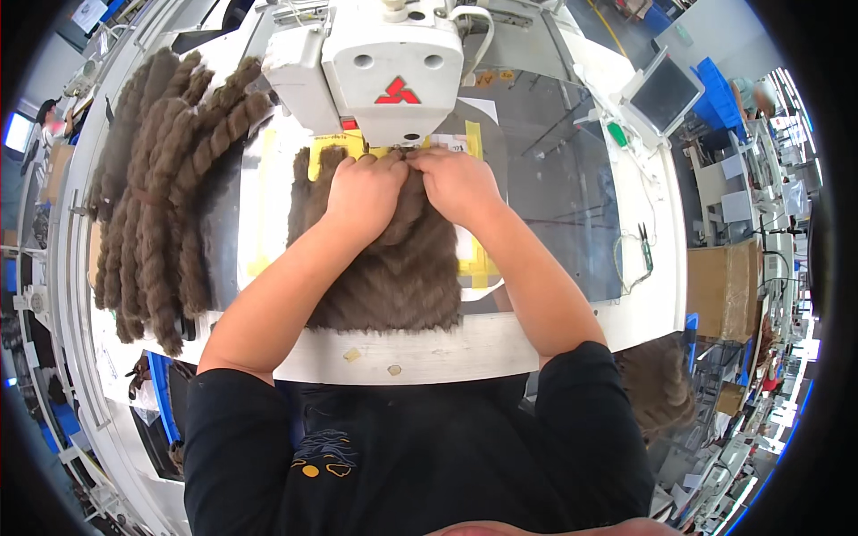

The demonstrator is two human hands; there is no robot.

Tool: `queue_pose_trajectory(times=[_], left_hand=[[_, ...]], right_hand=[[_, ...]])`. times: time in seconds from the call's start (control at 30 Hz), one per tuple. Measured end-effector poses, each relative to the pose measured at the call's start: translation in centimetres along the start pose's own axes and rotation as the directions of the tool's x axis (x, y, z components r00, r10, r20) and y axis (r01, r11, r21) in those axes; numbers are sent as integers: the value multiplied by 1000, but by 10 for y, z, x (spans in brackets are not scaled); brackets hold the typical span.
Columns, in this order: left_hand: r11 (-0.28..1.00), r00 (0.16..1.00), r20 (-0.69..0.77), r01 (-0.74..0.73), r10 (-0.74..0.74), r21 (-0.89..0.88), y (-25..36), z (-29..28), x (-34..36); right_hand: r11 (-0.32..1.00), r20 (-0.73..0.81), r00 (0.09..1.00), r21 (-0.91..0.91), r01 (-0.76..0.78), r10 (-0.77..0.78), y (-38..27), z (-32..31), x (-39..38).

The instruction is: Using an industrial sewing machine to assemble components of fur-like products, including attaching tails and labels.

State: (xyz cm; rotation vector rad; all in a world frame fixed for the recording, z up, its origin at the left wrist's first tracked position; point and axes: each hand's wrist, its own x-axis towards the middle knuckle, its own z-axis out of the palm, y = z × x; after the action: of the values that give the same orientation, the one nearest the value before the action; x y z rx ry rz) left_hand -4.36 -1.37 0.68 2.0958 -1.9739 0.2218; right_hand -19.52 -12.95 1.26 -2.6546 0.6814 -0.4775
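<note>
A brown fur piece lies on the table under the white head of an industrial sewing machine. My left hand has its bent fingers closed on the fur's far edge, just left of the needle area. Close against it, my right hand pinches the same edge from the right. Both sets of fingertips nearly meet below the machine head, and the needle itself is hidden. Beneath the fur is a white template sheet with yellow tape strips along its sides.
Long twisted brown fur strips are bundled at the left. A control screen stands at the far right, near green-handled thread snips. More brown fur hangs below the table's right side, beside a cardboard box.
</note>
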Motion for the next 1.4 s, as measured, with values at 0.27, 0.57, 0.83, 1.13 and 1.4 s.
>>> queue_pose_trajectory(times=[0.27, 0.57, 0.83, 1.13, 1.4], left_hand=[[998, 996, -71, -55, 52, -41, -4, 1, -1], [995, 994, -79, -79, 75, -59, -7, 8, 2], [994, 993, -96, -76, 69, -79, -7, 4, 2], [993, 993, 11, -115, 115, -41, -6, -19, -23], [982, 986, -80, -154, 146, -107, -4, -15, -29]], right_hand=[[998, 72, 996, -10, -55, 55, -6, -6, 3], [999, 59, 997, 0, -47, 47, 1, -4, 6], [970, 4, 980, 142, 197, -199, 23, -2, 15], [995, 101, 991, 43, 86, -90, 19, -4, 19], [994, 89, 990, 36, 107, -110, 22, -2, 22]])
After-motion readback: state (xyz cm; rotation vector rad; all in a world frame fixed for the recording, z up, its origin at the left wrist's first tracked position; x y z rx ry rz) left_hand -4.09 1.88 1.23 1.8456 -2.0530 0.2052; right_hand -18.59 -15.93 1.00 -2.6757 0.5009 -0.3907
